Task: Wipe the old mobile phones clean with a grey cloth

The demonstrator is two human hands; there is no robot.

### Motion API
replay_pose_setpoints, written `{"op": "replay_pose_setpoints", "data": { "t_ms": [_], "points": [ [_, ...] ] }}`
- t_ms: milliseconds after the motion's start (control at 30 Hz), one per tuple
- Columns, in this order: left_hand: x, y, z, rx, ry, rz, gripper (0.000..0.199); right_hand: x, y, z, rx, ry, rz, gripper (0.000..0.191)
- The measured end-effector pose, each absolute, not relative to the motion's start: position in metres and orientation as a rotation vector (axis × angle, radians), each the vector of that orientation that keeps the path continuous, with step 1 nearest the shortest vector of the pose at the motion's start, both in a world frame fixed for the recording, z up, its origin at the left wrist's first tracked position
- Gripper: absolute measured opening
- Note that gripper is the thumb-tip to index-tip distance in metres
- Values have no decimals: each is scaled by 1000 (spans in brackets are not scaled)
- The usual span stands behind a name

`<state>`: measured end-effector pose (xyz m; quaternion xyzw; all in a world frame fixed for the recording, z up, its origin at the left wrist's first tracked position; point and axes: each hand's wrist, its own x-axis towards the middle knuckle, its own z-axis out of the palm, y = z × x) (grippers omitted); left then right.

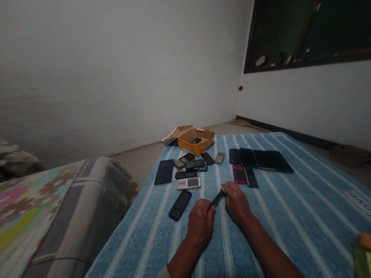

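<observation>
A dark phone (pixel 216 199) is held edge-on between both hands above the blue striped cloth. My left hand (pixel 201 219) is closed round its near end, and the fingers of my right hand (pixel 235 200) grip the far end. Something small and white shows at the right fingertips, too small to name. A black keypad phone (pixel 180 205) lies just left of my left hand. Beyond it are a white and pink phone (pixel 189 183) and several dark phones. Past my right hand lie a pink phone (pixel 239 174) and a black keypad phone (pixel 251 177) side by side.
An open orange box (pixel 199 147) with a phone inside stands at the cloth's far edge. A black flat slab (pixel 164 172) lies at left. Several dark devices (pixel 262 159) line up at back right. A bed with patterned covers (pixel 72 208) is at far left.
</observation>
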<state>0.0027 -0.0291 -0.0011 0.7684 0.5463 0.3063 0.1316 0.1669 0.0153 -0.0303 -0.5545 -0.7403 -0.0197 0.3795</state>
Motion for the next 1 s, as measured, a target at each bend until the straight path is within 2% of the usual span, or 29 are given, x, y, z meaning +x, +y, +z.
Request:
{"op": "replay_pose_setpoints", "data": {
  "t_ms": [333,667,1000],
  "points": [
    [2,-28,-3,2218,1578,892,23,175,19,-33,-1536,-1900,3,45],
    [2,-28,-4,2224,1585,894,24,172,21,-36,-1342,-1679,61,47],
    [2,-28,-3,2240,1564,946,22,165,13,-28,-1289,-1745,146,51]
  ]
}}
